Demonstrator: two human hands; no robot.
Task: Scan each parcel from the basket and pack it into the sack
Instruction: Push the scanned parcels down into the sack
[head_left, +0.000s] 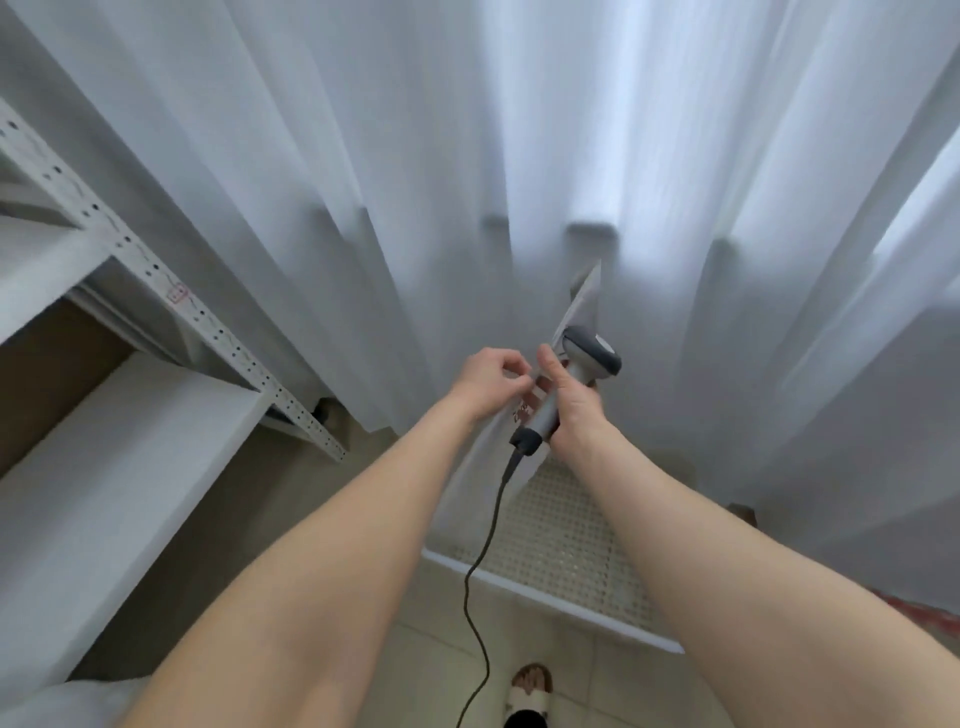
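The left hand (491, 382) pinches the flat white parcel (583, 301) at its edge, above the basket (519, 581), probably to face its label toward the scanner (589, 353) gripped in the right hand (574, 408), with the parcel's long axis slanting up and rightward.

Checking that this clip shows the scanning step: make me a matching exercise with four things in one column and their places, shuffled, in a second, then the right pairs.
Things
1. scanner
2. parcel
3. basket
4. shelf

Places
A. at the left side of the view
B. gripped in the right hand
C. low down, beneath both forearms
D. pinched by the left hand

Pairs: 1-B, 2-D, 3-C, 4-A
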